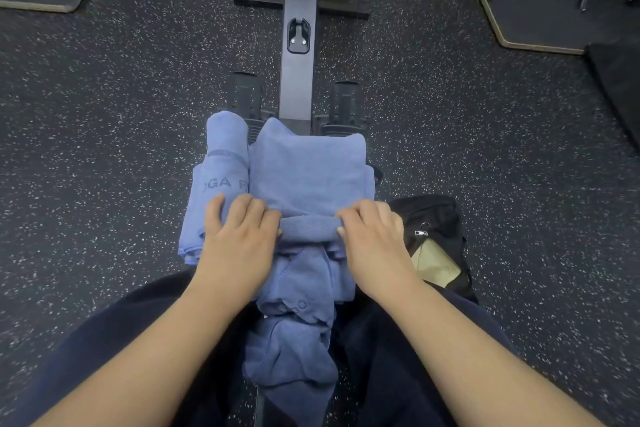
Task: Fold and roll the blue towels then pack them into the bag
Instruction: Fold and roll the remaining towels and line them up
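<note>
A folded blue towel (pixel 308 170) lies flat in front of me on the rowing machine, its near edge turned into a small roll (pixel 310 227). My left hand (pixel 239 236) and my right hand (pixel 374 236) both curl their fingers over the ends of that roll. A rolled blue towel (pixel 227 139) lies along the left side, on another folded blue towel with grey lettering (pixel 207 198). More loose blue towel (pixel 294 333) hangs down between my knees. A black bag (pixel 436 218) sits open on the floor at the right, something tan inside it.
The rowing machine's grey rail (pixel 299 80) runs away from me with black footrests (pixel 242 94) on either side. Speckled dark rubber floor (pixel 121 114) surrounds it. Raised platforms (pixel 540 10) stand at the back corners.
</note>
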